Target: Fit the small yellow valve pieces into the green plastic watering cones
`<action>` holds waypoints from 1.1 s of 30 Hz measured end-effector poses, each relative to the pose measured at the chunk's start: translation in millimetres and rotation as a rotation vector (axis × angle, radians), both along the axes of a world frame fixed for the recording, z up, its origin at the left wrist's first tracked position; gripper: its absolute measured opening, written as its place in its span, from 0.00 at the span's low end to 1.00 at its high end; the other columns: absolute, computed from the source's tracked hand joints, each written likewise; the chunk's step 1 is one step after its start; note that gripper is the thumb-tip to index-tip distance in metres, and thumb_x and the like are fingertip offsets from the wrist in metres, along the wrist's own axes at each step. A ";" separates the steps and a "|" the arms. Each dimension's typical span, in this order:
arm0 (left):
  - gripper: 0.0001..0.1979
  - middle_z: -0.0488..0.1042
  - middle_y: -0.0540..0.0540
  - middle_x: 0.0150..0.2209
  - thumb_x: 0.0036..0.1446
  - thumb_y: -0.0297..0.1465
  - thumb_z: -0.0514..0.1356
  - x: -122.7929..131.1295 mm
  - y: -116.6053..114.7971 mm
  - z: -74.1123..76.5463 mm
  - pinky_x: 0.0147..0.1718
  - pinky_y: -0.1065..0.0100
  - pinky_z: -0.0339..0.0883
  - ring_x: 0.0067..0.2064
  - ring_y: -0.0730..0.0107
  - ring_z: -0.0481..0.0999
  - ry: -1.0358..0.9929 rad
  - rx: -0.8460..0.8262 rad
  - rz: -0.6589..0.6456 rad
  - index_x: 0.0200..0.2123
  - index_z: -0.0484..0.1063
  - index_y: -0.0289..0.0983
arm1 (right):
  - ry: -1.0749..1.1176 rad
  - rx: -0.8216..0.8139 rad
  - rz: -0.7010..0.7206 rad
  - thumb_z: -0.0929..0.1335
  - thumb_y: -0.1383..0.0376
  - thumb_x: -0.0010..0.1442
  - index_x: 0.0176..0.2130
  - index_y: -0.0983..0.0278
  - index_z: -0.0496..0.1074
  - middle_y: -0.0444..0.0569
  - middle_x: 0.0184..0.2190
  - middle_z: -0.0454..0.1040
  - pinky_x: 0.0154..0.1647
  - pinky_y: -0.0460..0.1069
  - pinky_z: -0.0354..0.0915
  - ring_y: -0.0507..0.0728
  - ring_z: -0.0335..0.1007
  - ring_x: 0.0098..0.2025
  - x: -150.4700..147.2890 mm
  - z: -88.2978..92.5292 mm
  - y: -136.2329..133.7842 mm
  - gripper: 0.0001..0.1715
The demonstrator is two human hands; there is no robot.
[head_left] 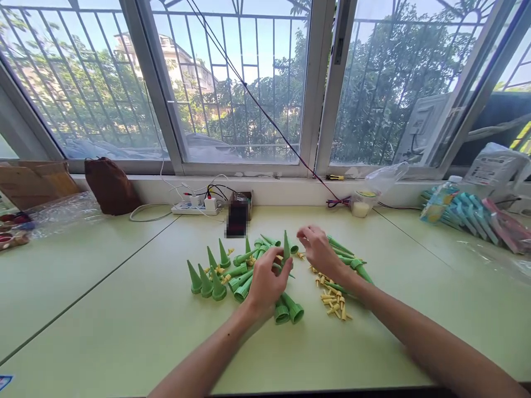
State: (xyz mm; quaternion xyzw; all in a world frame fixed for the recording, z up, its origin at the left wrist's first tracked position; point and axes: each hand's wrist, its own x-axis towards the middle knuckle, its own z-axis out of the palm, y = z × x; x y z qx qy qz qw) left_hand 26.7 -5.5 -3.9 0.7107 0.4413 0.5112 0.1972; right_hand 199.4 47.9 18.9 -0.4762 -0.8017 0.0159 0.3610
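My left hand (269, 276) grips a green plastic cone spike (286, 244) with its point upward, between thumb and fingers. To its right, my right hand (318, 249) is raised over the table with fingers drawn together; anything in them is too small to make out. Loose green cones (241, 277) lie heaped around and behind my left hand, with two more cones (293, 309) lying open end toward me. Several upright cones (206, 282) stand at the left. Below my right forearm is a scatter of small yellow plastic pieces (335, 301), beside more green cones (360, 269).
Along the windowsill are a power strip (194, 207), a small dark box (238, 215), partly blurred, and a lidded plastic tub (362, 204). A brown bag (111, 185) stands at the back left. At the right are a bottle (440, 200) and several wrapped packets (473, 215).
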 end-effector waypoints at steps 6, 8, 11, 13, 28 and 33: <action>0.14 0.74 0.48 0.31 0.61 0.42 0.61 -1.6 3.8 1.6 0.28 0.66 0.79 0.31 0.68 0.78 -0.251 -0.154 -0.162 0.39 0.70 0.35 | 0.233 0.266 0.111 0.60 0.73 0.68 0.43 0.63 0.72 0.52 0.39 0.70 0.46 0.53 0.64 0.59 0.63 0.43 -3.6 -16.8 -26.4 0.13; 0.16 0.75 0.48 0.32 0.60 0.44 0.62 -2.5 4.3 3.8 0.33 0.63 0.81 0.33 0.67 0.79 -0.326 -0.187 -0.223 0.38 0.70 0.35 | 0.289 0.296 0.149 0.60 0.72 0.69 0.45 0.62 0.72 0.52 0.39 0.69 0.45 0.53 0.66 0.58 0.65 0.43 -9.0 -19.3 -31.0 0.13; 0.19 0.77 0.46 0.35 0.58 0.46 0.63 -4.0 3.2 9.1 0.38 0.60 0.81 0.36 0.65 0.80 -0.395 -0.239 -0.295 0.37 0.69 0.35 | 0.356 0.294 0.212 0.59 0.70 0.71 0.46 0.61 0.71 0.51 0.40 0.67 0.42 0.51 0.68 0.56 0.68 0.40 -15.9 -22.9 -38.3 0.13; 0.19 0.78 0.45 0.37 0.58 0.46 0.63 -5.0 2.0 12.5 0.40 0.60 0.81 0.38 0.63 0.81 -0.419 -0.262 -0.326 0.38 0.69 0.35 | 0.379 0.289 0.249 0.59 0.70 0.71 0.47 0.61 0.70 0.50 0.41 0.67 0.39 0.49 0.69 0.54 0.68 0.37 -18.8 -24.7 -42.6 0.13; 0.18 0.79 0.39 0.45 0.60 0.44 0.63 -4.9 -0.3 7.2 0.42 0.59 0.79 0.47 0.57 0.80 -0.479 -0.378 -0.444 0.45 0.73 0.35 | 0.403 0.439 0.240 0.62 0.75 0.68 0.48 0.61 0.70 0.51 0.41 0.68 0.37 0.49 0.71 0.54 0.70 0.39 -16.7 -29.6 -45.7 0.14; 0.16 0.79 0.42 0.42 0.60 0.41 0.64 -1.4 -7.4 9.7 0.48 0.60 0.77 0.44 0.60 0.80 -0.439 -0.373 -0.383 0.44 0.74 0.35 | 0.390 0.367 0.274 0.62 0.74 0.68 0.51 0.60 0.72 0.51 0.41 0.68 0.36 0.49 0.73 0.54 0.70 0.38 -13.0 -31.3 -47.6 0.17</action>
